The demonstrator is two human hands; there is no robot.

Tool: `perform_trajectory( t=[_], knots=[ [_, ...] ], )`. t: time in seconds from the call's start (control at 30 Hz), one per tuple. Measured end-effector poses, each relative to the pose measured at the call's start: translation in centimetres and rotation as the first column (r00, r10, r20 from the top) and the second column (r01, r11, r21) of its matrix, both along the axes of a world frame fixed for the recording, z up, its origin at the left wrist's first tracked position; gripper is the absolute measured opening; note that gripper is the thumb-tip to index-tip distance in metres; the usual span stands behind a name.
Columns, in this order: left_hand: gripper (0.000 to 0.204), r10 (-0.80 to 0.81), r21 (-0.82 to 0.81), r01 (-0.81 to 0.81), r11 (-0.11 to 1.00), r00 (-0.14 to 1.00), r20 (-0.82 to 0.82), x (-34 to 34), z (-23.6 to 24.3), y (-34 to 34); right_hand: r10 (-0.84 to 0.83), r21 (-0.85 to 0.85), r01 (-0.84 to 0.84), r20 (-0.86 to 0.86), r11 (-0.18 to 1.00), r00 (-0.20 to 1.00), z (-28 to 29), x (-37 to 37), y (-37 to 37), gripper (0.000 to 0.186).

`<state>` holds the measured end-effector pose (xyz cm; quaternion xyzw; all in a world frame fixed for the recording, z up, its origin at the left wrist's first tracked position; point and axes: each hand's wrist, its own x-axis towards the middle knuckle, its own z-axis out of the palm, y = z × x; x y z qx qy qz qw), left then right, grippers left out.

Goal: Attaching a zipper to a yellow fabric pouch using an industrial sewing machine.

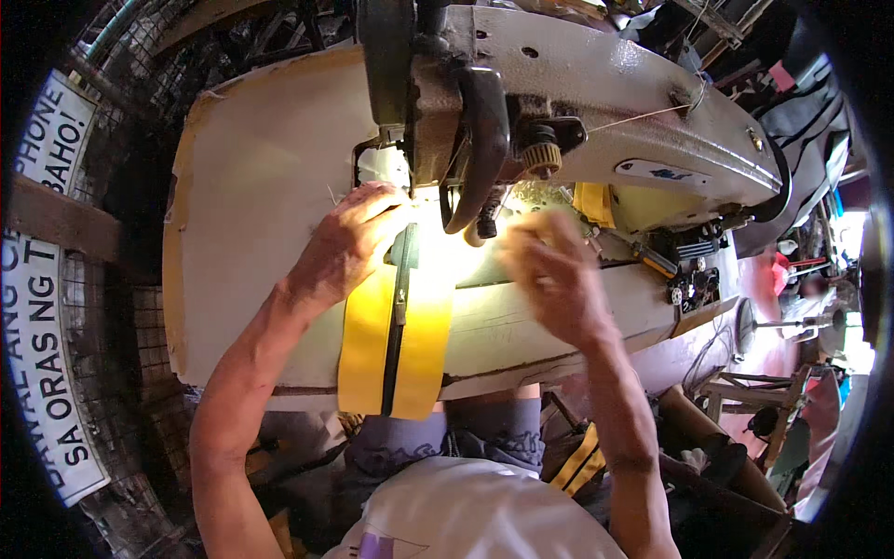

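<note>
A yellow fabric strip with a dark zipper down its middle lies on the sewing machine's pale table. Its near end hangs over the front edge; its far end is lost in bright light by the needle area. My left hand pinches at this far end with its fingers pressed together, the fingertips partly washed out by glare. To the right of the presser area, my right hand is raised and smeared by motion, so its fingers are unclear. The sewing machine arches over both hands.
A thread runs along the machine arm. Under the arm lie a yellow fabric scrap and a small yellow-and-black tool. A metal bobbin winder sits at the table's right end. A fan stands beyond; a wire grille is at left.
</note>
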<state>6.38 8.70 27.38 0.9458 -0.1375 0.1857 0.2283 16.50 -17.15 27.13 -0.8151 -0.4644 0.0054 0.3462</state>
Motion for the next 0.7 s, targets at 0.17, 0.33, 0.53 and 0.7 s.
perform_trajectory(
  t=[0.17, 0.33, 0.53, 0.7],
  knots=[
    [0.041, 0.017, -0.065, -0.014, 0.998, 0.999, 0.045, 0.8, -0.8, -0.6, -0.431, 0.013, 0.440, 0.231, 0.898, 0.872, 7.1, 4.2, -14.6, 0.032],
    [0.041, 0.064, -0.095, -0.061, 0.994, 0.997, 0.033, 1.2, -1.0, -1.3, -0.334, -0.035, 0.546, 0.759, 0.837, 0.559, 17.0, 18.6, -21.4, 0.033],
    [0.035, 0.126, -0.086, -0.118, 0.989, 0.987, 0.101, 1.0, -0.8, -1.9, -0.402, -0.205, 0.492, 0.360, 0.846, 0.842, 16.4, 33.4, -22.4, 0.038],
    [0.031, 0.142, -0.074, -0.136, 0.988, 0.986, 0.089, 0.5, -0.7, -1.6, -0.631, -0.360, 0.676, 0.253, 0.643, 0.734, 16.2, 33.4, -19.6, 0.036]
  ],
)
